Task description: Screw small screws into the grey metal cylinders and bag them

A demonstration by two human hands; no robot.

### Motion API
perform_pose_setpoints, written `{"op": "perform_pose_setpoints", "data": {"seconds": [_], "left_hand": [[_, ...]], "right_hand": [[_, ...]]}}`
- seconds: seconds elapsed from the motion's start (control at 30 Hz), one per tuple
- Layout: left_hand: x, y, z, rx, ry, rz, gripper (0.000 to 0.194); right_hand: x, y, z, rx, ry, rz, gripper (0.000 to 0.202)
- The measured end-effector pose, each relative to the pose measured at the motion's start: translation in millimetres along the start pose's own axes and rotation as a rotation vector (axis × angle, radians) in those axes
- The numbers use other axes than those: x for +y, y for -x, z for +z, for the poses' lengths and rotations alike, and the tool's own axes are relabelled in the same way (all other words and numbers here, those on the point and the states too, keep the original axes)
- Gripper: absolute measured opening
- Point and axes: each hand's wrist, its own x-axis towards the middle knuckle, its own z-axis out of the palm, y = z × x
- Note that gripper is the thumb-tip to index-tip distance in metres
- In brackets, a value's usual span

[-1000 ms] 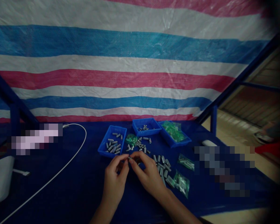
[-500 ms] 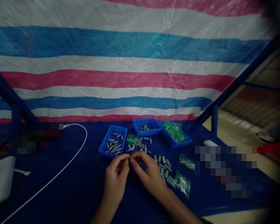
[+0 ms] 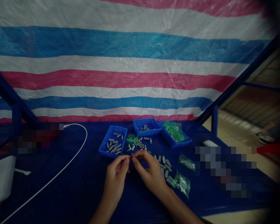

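Right hand (image 3: pixel 148 169) pinches a tiny metal piece (image 3: pixel 133 155) between thumb and forefinger, over the blue table (image 3: pixel 79 189). Close beside it, the left hand (image 3: pixel 115 175) has thumb and forefinger drawn together; I can't tell whether anything sits between them. Loose metal parts (image 3: pixel 140 143) and a blue tray (image 3: pixel 119 128) lie just beyond.

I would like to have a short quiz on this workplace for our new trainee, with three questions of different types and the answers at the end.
1. Counting: how many rectangular blue plastic trays stand on the dark blue table?
2. True or false: the thin white cable lies to the left of the bare left hand.
3. Choose: what do the fingertips of the bare right hand pinch? A) a green plastic bag; B) a small silver metal piece; C) a white plug.

Key: 1. Three; 2. True; 3. B.
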Motion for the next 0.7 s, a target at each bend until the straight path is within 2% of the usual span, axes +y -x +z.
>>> {"op": "perform_pose_setpoints", "data": {"seconds": [0.47, 0.7], "left_hand": [[-2.6, -0.8, -0.3, -0.041, 0.035, -0.051, 0.031], [-5.6, -4.2, -1.1, -0.092, 0.141, -0.086, 0.032]], "right_hand": [[-2.9, -2.1, -0.7, 0.020, 0.037, -0.095, 0.006], [-1.9, -1.8, -0.8, -0.006, 0.043, -0.161, 0.009]]}}
